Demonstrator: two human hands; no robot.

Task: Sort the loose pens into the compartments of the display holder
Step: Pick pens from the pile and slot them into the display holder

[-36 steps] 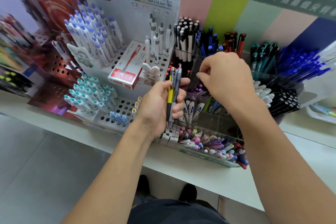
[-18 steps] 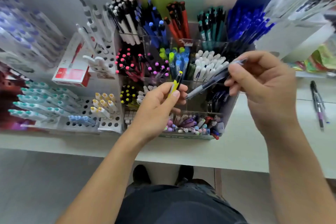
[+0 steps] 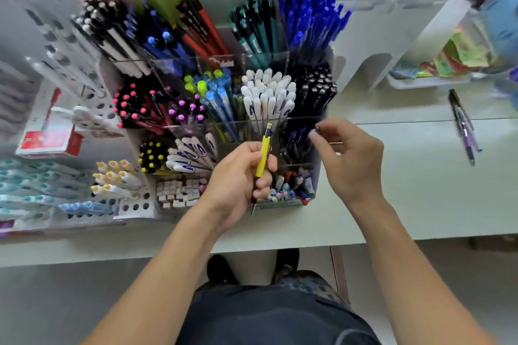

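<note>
Pen, yellow (image 3: 263, 154) — light, stiff, slick; left hand (image 3: 238, 179) grips mid-barrel. Right hand (image 3: 346, 157) pinches dark pen end (image 3: 316, 130) over holder (image 3: 314, 176).

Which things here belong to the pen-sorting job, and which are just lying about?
Job: yellow pen gripped in left hand; right hand over the clear display holder; loose pens on the counter.
Lying about: red box; white stand.
</note>
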